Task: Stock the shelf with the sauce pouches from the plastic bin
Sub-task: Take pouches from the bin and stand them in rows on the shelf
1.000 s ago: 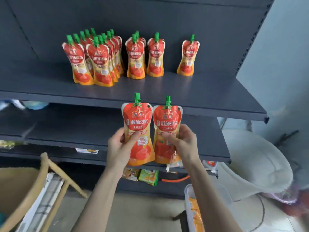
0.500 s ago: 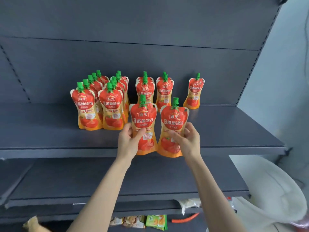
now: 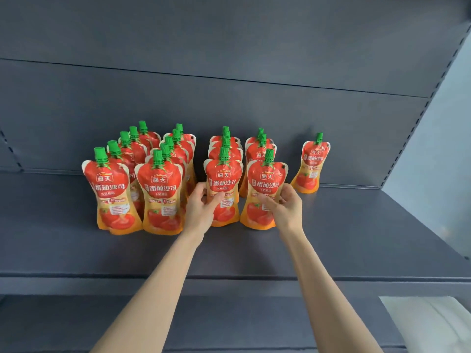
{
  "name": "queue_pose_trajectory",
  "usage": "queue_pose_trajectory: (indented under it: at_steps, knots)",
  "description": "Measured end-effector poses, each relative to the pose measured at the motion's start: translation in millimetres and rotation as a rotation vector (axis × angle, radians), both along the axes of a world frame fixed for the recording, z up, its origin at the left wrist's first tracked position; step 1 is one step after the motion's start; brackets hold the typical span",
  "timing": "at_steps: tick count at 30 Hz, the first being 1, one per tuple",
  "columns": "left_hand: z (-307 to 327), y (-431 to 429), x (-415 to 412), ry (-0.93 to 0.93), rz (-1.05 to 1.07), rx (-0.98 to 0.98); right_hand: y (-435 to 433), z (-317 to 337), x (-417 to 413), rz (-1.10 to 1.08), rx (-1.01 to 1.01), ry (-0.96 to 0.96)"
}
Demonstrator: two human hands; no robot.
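At the bottom, a lower shelf (image 3: 229, 322) and a white object (image 3: 433, 327) at the right corner are closest to the camera. 2 bare forearms reach up over the front edge of the dark grey shelf (image 3: 356, 245).

The left hand (image 3: 201, 208) grips one sauce pouch (image 3: 224, 174) at its middle, with the thumb on the front and the fingers curled behind. The right hand (image 3: 286, 207) holds a second pouch (image 3: 266, 177) in the same way. Both pouches are upright, side by side and close together, with their bases at the shelf surface. I cannot tell if they already rest on it.

Left of them, 2 rows of pouches (image 3: 158, 189) stand on the shelf, and more pouches stand directly behind the 2 held ones. Further right, a single pouch (image 3: 312, 166) stands apart, near the back panel (image 3: 229, 98).
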State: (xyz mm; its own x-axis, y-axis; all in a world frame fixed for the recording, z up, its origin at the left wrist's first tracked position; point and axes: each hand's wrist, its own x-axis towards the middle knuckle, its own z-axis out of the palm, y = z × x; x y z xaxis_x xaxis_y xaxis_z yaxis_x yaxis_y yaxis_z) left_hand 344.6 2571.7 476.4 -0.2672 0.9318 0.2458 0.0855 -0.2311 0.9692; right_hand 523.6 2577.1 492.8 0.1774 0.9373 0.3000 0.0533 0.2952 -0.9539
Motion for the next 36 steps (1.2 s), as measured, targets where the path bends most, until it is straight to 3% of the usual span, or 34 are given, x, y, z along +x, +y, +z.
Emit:
queue_pose_trajectory:
  at_steps: [7,15,23,36]
  knots:
    - [-7,20,-2,-0.039,-0.067,0.018,28,-8,-5,-0.012,0.030,-0.001]
    - [-31,22,-6,0.023,-0.076,-0.020,27,-38,7,0.097,-0.041,-0.221]
    - [-34,25,-7,0.146,-0.002,-0.023,36,-38,5,0.009,-0.075,-0.335]
    - [-34,24,-9,0.190,-0.005,-0.069,46,-35,3,-0.050,-0.110,-0.396]
